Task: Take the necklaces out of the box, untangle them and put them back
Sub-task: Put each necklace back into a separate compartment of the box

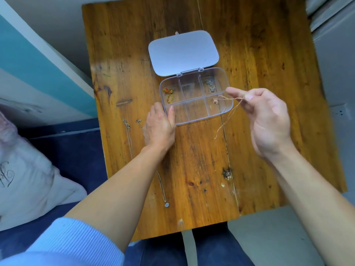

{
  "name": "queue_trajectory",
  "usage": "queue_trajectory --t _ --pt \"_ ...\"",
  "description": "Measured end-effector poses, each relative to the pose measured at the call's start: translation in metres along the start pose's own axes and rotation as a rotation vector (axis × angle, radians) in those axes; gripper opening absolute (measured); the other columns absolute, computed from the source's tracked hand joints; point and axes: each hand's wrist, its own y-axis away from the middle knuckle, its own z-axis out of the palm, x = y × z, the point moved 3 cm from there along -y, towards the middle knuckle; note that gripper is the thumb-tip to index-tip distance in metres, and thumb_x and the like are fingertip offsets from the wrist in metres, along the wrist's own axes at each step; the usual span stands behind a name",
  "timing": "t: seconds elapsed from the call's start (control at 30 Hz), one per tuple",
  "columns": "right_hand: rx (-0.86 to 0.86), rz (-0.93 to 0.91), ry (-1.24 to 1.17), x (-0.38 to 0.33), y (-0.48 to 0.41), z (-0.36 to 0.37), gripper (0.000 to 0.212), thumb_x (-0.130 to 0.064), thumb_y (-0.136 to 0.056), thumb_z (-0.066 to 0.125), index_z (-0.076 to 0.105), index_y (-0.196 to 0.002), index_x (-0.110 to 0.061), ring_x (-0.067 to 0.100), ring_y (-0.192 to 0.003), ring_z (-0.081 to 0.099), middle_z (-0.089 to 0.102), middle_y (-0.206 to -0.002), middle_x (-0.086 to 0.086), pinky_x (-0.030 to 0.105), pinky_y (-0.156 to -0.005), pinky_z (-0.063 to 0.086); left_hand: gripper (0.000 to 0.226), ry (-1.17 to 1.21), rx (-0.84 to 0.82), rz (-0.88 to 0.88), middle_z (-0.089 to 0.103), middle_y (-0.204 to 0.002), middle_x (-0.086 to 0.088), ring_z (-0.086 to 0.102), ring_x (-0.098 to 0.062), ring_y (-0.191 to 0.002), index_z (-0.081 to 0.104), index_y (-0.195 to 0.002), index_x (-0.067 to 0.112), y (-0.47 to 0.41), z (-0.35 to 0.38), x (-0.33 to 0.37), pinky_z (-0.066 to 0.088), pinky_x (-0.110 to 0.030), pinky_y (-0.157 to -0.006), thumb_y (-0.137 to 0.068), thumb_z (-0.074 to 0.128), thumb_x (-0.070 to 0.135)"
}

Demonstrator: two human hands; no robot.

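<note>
A clear plastic box [194, 114] with several compartments lies open on the wooden table [259, 93], its white lid [182, 52] folded back. My left hand [160, 127] grips the box's near left corner. My right hand [269, 120] pinches a thin rose-gold necklace [229, 116]; one end hangs down over the table, the pendant end rests in the box's right front compartment. A gold necklace with a red pendant [168, 94] lies in the left compartment. A silver necklace [210, 86] lies in the back right one. A long silver necklace [162, 187] is stretched out on the table, partly under my left arm.
A second thin silver chain [128, 135] lies along the table's left side. A pale cushion [28, 179] rests on the dark blue seat at the left. Grey floor shows at the right of the table.
</note>
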Motion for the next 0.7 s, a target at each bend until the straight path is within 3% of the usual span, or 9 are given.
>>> queue_trajectory --t 0.1,0.2,0.37,0.53,0.7 --pt "-0.009 0.018 -0.224 -0.017 -0.024 0.008 0.018 -0.008 -0.093 0.040 0.050 -0.078 -0.012 0.032 -0.096 0.070 0.075 -0.071 0.003 0.035 -0.089 0.053 0.035 0.021 -0.001 0.001 0.051 -0.093 -0.008 0.053 -0.033 -0.091 0.047 -0.100 0.010 0.000 -0.001 0.000 0.029 -0.037 -0.069 -0.101 0.035 0.042" --pt "0.042 0.111 -0.363 -0.024 -0.041 0.012 0.018 -0.012 -0.094 0.042 0.052 -0.079 -0.011 0.031 -0.086 0.072 0.075 -0.074 0.010 0.035 -0.080 0.054 0.036 0.022 -0.002 -0.002 0.055 -0.096 -0.010 0.054 -0.033 -0.091 0.047 -0.100 0.010 -0.001 0.000 -0.001 0.030 -0.037 -0.069 -0.101 0.035 0.043" --pt "0.173 0.254 -0.522 -0.018 -0.057 0.014 0.020 -0.012 -0.093 0.046 0.053 -0.074 -0.011 0.020 -0.064 0.068 0.065 -0.063 0.003 0.035 -0.069 0.056 0.037 0.018 -0.005 -0.008 0.056 -0.097 -0.010 0.054 -0.032 -0.092 0.047 -0.100 0.011 0.000 0.000 -0.001 0.032 -0.037 -0.069 -0.101 0.034 0.046" --pt "0.216 0.362 -0.539 0.003 -0.064 0.011 0.020 -0.013 -0.092 0.047 0.053 -0.073 -0.013 0.017 -0.061 0.066 0.064 -0.063 0.001 0.033 -0.068 0.056 0.038 0.019 -0.016 -0.016 0.047 -0.093 -0.002 0.047 -0.024 -0.088 0.047 -0.103 0.011 0.000 -0.001 0.000 0.030 -0.038 -0.070 -0.101 0.033 0.046" --pt "0.264 0.474 -0.535 0.029 -0.060 0.005 0.014 -0.013 -0.093 0.047 0.052 -0.079 -0.013 0.017 -0.060 0.066 0.063 -0.065 0.002 0.033 -0.069 0.056 0.039 0.017 -0.031 -0.007 0.048 -0.093 -0.002 0.052 -0.027 -0.090 0.047 -0.103 0.010 0.000 -0.002 0.000 0.033 -0.037 -0.070 -0.101 0.033 0.047"
